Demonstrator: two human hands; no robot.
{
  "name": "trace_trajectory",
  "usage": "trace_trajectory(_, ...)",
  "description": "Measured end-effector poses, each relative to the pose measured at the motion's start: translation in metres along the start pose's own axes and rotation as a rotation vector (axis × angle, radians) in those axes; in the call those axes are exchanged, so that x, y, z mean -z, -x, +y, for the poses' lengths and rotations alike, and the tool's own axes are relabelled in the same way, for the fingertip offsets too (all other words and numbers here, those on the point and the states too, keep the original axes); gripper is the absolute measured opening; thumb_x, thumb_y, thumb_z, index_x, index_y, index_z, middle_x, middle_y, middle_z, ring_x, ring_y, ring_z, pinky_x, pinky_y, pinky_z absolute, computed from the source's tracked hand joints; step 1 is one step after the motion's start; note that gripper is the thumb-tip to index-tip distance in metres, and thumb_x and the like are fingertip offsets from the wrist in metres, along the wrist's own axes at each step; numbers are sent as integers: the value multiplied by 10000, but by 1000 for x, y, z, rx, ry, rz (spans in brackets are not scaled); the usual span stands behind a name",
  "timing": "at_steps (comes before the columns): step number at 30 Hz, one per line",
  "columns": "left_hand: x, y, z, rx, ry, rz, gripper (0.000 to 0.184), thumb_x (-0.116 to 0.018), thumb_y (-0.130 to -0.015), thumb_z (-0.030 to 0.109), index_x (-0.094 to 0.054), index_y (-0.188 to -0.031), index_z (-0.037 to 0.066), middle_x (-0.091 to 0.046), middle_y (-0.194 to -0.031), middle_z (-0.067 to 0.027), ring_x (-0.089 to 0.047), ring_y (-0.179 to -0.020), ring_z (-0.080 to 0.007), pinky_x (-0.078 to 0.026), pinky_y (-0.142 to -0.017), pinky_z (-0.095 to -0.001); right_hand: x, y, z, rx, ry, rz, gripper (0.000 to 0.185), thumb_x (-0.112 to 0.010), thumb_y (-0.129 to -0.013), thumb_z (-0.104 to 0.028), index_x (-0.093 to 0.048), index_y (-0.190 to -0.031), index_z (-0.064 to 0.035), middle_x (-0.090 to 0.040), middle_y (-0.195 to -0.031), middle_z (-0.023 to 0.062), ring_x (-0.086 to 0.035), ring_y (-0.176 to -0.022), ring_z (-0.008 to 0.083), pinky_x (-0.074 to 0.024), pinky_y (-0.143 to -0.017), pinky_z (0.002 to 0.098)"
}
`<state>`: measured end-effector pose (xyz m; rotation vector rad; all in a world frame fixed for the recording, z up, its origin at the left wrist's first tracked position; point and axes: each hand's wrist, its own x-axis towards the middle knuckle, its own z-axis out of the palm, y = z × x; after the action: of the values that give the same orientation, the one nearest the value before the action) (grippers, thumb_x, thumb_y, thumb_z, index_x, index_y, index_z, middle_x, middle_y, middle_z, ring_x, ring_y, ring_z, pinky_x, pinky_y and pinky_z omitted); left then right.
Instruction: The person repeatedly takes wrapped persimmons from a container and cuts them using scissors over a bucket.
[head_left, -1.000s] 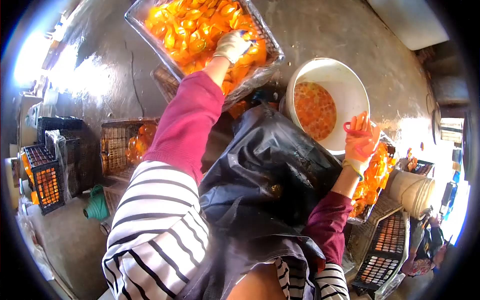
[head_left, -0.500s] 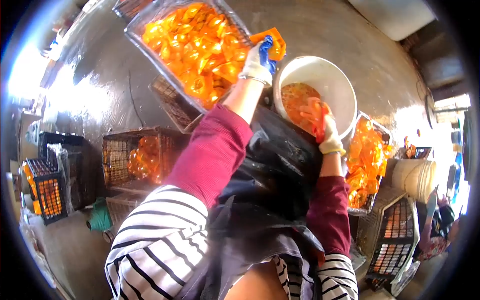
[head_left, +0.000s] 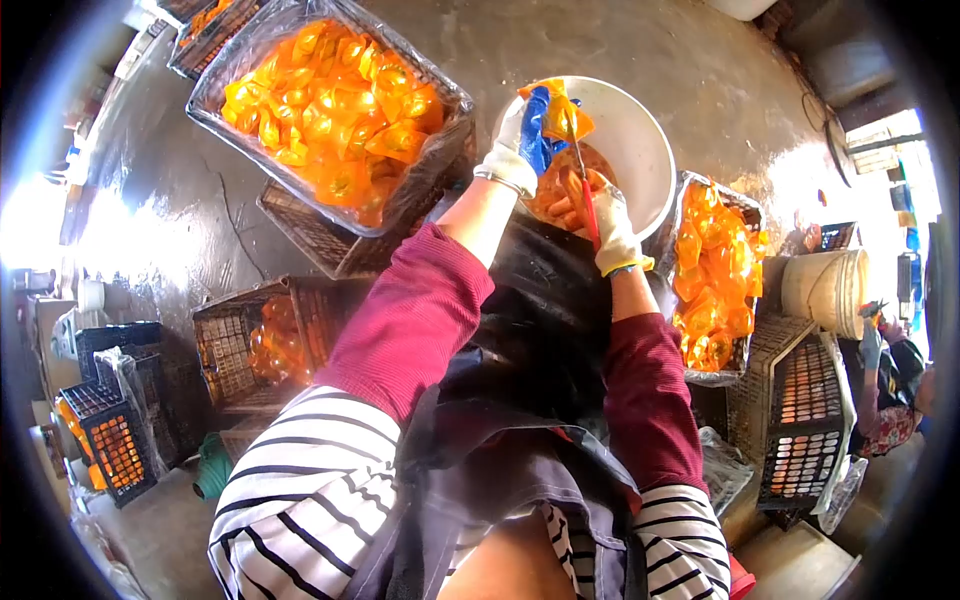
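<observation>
In a white glove with a blue palm, my left hand (head_left: pixel 522 140) is closed on an orange packet (head_left: pixel 566 108) over the rim of a white bucket (head_left: pixel 655 150). My right hand (head_left: pixel 606 215), in a pale glove with orange fingers, is wrapped round red-handled scissors (head_left: pixel 590 208). The scissor blades reach up to the packet. Below both hands, orange-red contents (head_left: pixel 555 190) show inside the bucket. To the left stands a lined crate (head_left: pixel 455 100) full of orange packets (head_left: pixel 340 110).
Another lined crate (head_left: pixel 715 378) of orange packets stands right of the bucket. Stacked crates (head_left: pixel 800 430) and a cream bucket (head_left: pixel 825 285) are further right. At left are a brown crate (head_left: pixel 225 345) and black crates (head_left: pixel 118 450). A co-worker (head_left: pixel 890 385) is at the far right.
My left hand has moved from the packet crate to the bucket with one orange packet. My right hand has come over the bucket, bringing the scissors to the packet. The view has shifted.
</observation>
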<state>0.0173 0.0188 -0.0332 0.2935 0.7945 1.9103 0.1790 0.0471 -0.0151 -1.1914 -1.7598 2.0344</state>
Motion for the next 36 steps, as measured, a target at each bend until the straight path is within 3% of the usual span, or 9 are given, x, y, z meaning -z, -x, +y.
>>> trace_trajectory(5,-1,4,-10,-76,-411,70,339,-595,-882,264,-537,-1128,37,-614,-1008,-84,-618,-883,-197,-553,-624,-276,7,-54,63,270,-46,92,340,-633,-846,-306,-590,-1047,-35,-635,-737,102,-601,-602,165,-471,-559,311)
trace_trajectory(12,59,-34,-56,-27,-789,69,426,-530,-866,390,-602,-1076,25,-646,-921,-138,-627,-879,-219,-507,-712,-311,1,-22,29,130,137,178,337,-629,-847,-305,-584,-1049,-38,-637,-730,97,-598,-575,182,-472,-519,308)
trace_trajectory(15,56,-35,-51,33,-733,60,325,-581,-866,139,-521,-1164,26,-597,-1022,-97,-606,-872,-174,-533,-698,-253,5,-24,32,76,-54,113,315,-615,-858,-294,-587,-1048,-44,-646,-715,84,-599,-549,176,-470,-495,302)
trace_trajectory(18,42,-24,-22,37,-1124,-52,368,-594,-872,204,-515,-1178,17,-596,-1061,-106,-606,-882,-165,-535,-696,-254,10,-12,10,31,-58,58,285,-591,-874,-254,-576,-1064,-42,-654,-738,93,-604,-538,165,-465,-457,277)
trace_trajectory(23,42,-24,-26,-3,-592,-44,356,-604,-868,221,-532,-1156,25,-619,-994,-108,-620,-823,-181,-535,-650,-258,31,-24,2,-19,320,-73,290,-542,-900,-241,-563,-1097,-30,-661,-832,131,-618,-556,169,-458,-410,247)
trace_trajectory(28,-12,7,-14,240,213,-11,278,-601,-869,167,-548,-1111,39,-629,-911,-101,-629,-772,-193,-522,-618,-244,23,2,-18,-65,-364,-81,254,-541,-903,-246,-580,-1056,-47,-640,-818,59,-606,-591,131,-470,-474,224)
trace_trajectory(31,-29,11,-17,127,-185,-6,262,-589,-876,157,-557,-1103,30,-633,-921,-100,-631,-802,-200,-522,-664,-265,22,-30,25,76,-403,-81,231,-534,-907,-239,-576,-1024,-44,-639,-826,62,-613,-641,132,-495,-537,249)
trace_trajectory(33,-39,17,-14,54,-1201,19,387,-658,-818,256,-570,-1112,21,-644,-979,-134,-617,-906,-230,-473,-809,-327,21,-29,38,-34,-477,-66,223,-514,-921,-250,-565,-992,-45,-644,-840,87,-621,-675,174,-503,-568,279)
trace_trajectory(36,-31,13,-17,-51,-1281,112,508,-710,-756,320,-560,-1150,37,-639,-1000,-157,-593,-959,-262,-453,-837,-330,23,-63,74,212,-108,-7,248,-505,-927,-271,-553,-1011,-43,-652,-844,126,-626,-662,244,-508,-568,305)
